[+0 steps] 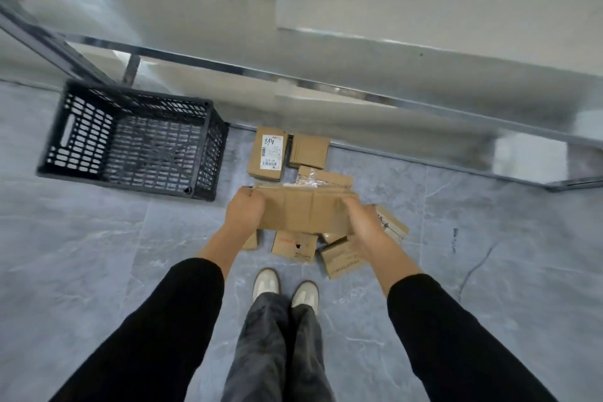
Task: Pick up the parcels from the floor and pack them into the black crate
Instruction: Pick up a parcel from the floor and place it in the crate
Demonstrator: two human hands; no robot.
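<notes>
I hold a wide brown cardboard parcel point(301, 210) above the floor, my left hand point(245, 210) gripping its left end and my right hand point(363, 227) its right end. The black slatted crate point(137, 137) stands on the floor to the left and looks empty. Several more brown parcels lie on the floor: one with a white label point(267, 153), a plain one point(309, 151) beside it, one with clear tape point(324, 177), and smaller ones point(294, 245) point(342, 259) under and below the held parcel, partly hidden by it.
A metal-framed table point(326, 81) with a pale top stands just behind the parcels and the crate. Grey marble-look floor tiles point(489, 222) spread all around. My two shoes point(284, 287) stand just in front of the pile.
</notes>
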